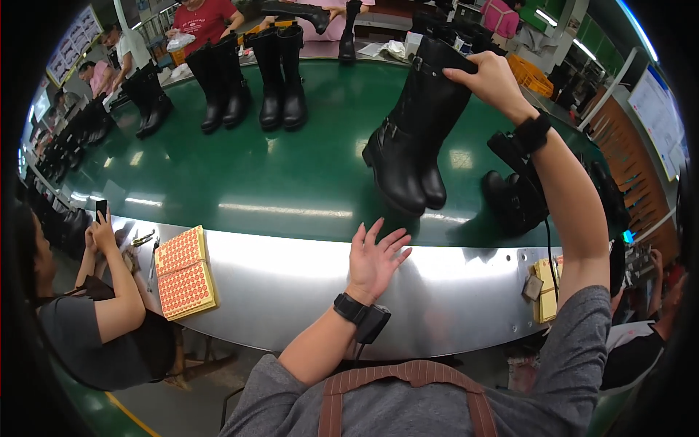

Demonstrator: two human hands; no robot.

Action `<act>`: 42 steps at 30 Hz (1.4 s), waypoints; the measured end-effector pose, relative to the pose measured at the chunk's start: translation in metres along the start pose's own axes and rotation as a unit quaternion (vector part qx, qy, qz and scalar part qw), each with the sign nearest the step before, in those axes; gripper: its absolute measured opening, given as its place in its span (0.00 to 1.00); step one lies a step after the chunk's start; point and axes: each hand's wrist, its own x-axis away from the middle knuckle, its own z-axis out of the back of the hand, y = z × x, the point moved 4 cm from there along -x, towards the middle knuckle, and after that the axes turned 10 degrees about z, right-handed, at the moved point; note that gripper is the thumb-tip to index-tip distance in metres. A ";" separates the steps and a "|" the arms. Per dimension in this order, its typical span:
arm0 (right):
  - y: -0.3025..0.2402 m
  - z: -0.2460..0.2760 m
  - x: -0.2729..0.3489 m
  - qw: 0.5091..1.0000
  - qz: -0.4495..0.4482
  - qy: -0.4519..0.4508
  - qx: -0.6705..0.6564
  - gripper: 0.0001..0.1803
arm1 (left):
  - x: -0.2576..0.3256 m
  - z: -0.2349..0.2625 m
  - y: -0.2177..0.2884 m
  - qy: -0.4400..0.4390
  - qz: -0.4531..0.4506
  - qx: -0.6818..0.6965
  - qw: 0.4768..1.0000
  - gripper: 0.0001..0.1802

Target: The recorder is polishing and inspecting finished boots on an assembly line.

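Note:
A pair of tall black boots point(411, 135) with buckled straps hangs tilted over the green belt. My right hand point(489, 81) grips the boots at the top of their shafts, thumb on the near side; the other fingers are partly hidden. Below the toes, over the metal edge of the bench, my left hand point(377, 256) is palm up with its fingers spread. Nothing lies in it, and it is apart from the boots. To the right of the held pair, more black boots point(510, 198) are on the belt, partly behind my right forearm.
Several pairs of black boots point(280, 80) stand along the far side of the green belt point(291, 175). On the metal ledge point(277, 291) lies a stack of yellow sheets with red round stickers point(182, 269). A person point(95, 313) at the left holds up a phone. Others work across the belt.

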 end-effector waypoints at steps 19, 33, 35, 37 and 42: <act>0.115 -0.180 -0.119 0.989 -0.073 -0.054 0.117 0.48 | -0.003 0.021 0.000 0.059 0.021 -0.015 0.998 0.22; -0.063 -0.054 0.085 0.902 0.147 -0.172 -0.369 0.16 | -0.011 0.027 -0.003 0.071 0.012 -0.069 0.995 0.19; -0.108 -0.006 0.133 0.844 0.185 -0.202 -0.461 0.14 | -0.011 0.030 -0.002 0.088 0.013 -0.078 0.993 0.19; -0.144 0.051 0.165 0.779 0.255 -0.184 -0.542 0.11 | -0.011 0.029 -0.001 0.075 -0.001 -0.089 0.993 0.19; -0.198 0.147 0.212 0.600 0.400 -0.078 -0.689 0.14 | -0.012 0.031 -0.002 0.075 0.003 -0.100 0.992 0.18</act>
